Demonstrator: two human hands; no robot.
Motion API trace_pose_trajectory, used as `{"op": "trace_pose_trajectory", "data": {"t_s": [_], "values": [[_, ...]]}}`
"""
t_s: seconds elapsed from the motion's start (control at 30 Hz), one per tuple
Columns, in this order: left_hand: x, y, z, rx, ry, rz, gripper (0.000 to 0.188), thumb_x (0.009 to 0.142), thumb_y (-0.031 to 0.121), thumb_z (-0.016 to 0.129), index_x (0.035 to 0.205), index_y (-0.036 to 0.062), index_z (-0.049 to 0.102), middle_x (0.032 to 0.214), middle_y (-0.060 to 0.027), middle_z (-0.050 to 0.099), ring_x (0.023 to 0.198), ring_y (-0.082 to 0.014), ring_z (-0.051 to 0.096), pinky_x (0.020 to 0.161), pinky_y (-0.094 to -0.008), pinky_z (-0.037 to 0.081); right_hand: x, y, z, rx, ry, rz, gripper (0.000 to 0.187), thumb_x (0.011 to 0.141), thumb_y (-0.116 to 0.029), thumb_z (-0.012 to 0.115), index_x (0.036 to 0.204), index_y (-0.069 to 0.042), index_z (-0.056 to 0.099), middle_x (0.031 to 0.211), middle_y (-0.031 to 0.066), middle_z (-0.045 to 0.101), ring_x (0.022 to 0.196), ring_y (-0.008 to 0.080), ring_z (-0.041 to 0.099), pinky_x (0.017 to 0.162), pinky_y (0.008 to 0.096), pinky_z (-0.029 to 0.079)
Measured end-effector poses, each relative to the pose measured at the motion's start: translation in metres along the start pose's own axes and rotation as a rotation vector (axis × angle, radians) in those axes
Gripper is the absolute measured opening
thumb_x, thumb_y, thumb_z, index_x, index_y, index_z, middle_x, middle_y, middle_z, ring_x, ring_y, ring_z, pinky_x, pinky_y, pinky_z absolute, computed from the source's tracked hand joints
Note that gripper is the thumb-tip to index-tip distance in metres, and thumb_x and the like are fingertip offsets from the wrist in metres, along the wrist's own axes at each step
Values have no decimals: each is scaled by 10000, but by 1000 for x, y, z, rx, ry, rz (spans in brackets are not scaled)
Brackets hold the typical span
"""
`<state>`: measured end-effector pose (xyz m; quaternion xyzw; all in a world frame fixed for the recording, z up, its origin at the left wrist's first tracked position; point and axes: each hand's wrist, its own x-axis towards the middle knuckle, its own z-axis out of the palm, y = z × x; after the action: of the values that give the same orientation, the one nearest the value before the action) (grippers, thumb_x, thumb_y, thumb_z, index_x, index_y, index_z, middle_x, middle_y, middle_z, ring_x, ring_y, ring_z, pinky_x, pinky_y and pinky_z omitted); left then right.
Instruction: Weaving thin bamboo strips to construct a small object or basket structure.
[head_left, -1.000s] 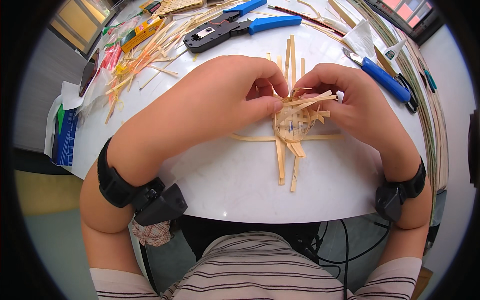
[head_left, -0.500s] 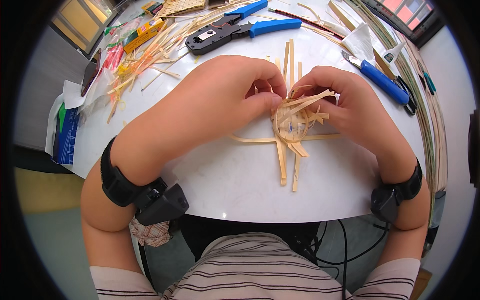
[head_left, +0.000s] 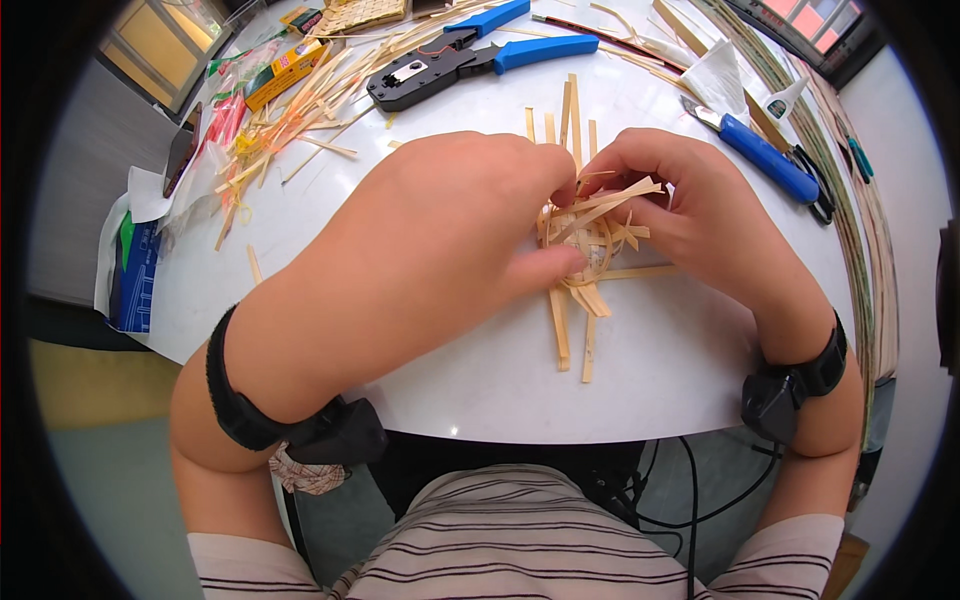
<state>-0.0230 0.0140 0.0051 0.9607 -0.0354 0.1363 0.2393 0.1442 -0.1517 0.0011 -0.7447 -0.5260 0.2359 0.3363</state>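
Note:
A small round woven bamboo piece (head_left: 597,243) lies under my hands, with flat pale strips sticking out on several sides. My left hand (head_left: 490,205) grips it: the thumb lies across its near left part and the curled fingers are at its far rim. On the far right side of the weave, my right hand (head_left: 665,190) pinches a thin bamboo strip (head_left: 632,195) between thumb and fingers. The fingertips of both hands nearly meet, and what lies just between them is partly hidden.
Blue-handled crimping pliers (head_left: 440,65) lie beyond my left hand. Loose bamboo strips (head_left: 290,120) are heaped at the far left, near a yellow box (head_left: 285,78). On the right are a blue-handled knife (head_left: 765,160), black-handled scissors (head_left: 822,205) and a white glue bottle (head_left: 785,100).
My left thumb has moved down from the far rim onto the near part of the weave, and the left hand has shifted slightly nearer. The right hand keeps its pinch almost unmoved.

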Motion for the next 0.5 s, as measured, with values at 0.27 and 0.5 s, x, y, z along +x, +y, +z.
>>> {"op": "trace_pose_trajectory", "data": {"t_s": [0.27,0.5], "values": [[2,1,0,-24,0,-91,200,897,193,762,1003,35,698,821,-99,699,740,-219,689,666,-318,530,1,-7,0,31,-16,30,107,959,-39,710,1057,2,696,894,12,701,802,50,604,722,214,496],[4,3,-15,-131,-70,-185,170,912,160,739,997,16,715,801,-84,718,722,-158,697,666,-277,525,1,-1,3,136,16,-31,126,909,-72,711,1016,-13,743,830,108,699,743,177,646,719,310,529]]}}
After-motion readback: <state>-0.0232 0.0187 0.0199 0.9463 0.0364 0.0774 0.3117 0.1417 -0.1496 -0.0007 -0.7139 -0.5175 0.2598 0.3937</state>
